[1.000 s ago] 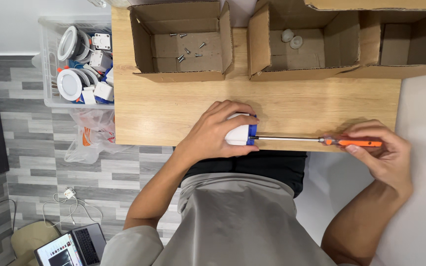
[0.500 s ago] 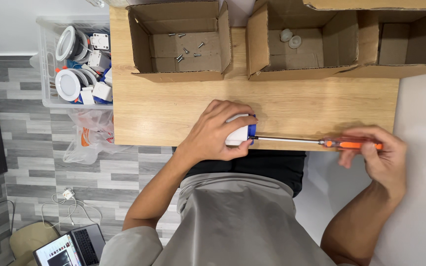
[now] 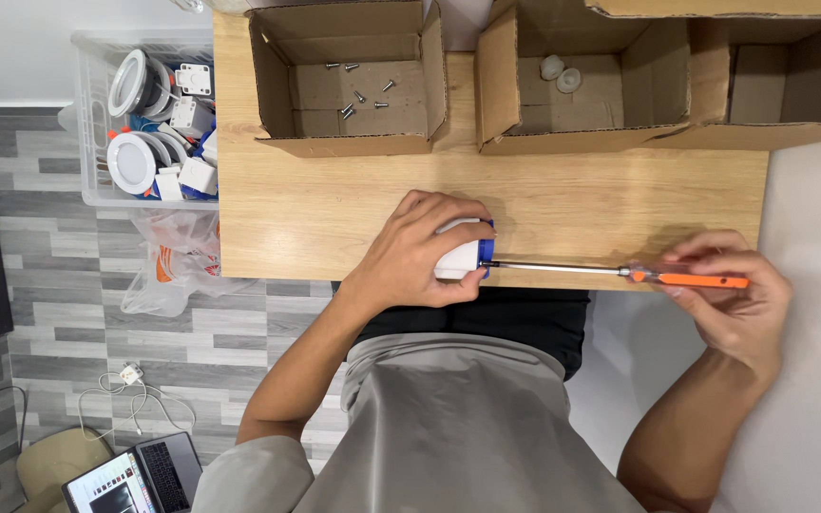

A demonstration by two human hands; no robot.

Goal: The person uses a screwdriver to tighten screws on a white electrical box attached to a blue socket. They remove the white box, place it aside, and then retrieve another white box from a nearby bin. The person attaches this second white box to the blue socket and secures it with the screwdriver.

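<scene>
Left hand (image 3: 420, 252) is wrapped over a small white housing with a blue end cap (image 3: 463, 255), fingers curled shut around it, pinning it at the near edge of the wooden table (image 3: 334, 199). Right hand (image 3: 729, 294) pinches the orange handle of a long screwdriver (image 3: 620, 273) between thumb and fingertips; its steel shaft runs level to the blue cap, tip touching it. Beyond the left fingers stands an open cardboard box holding loose screws (image 3: 358, 95). Beyond the shaft, a second box holds two white caps (image 3: 560, 72).
</scene>
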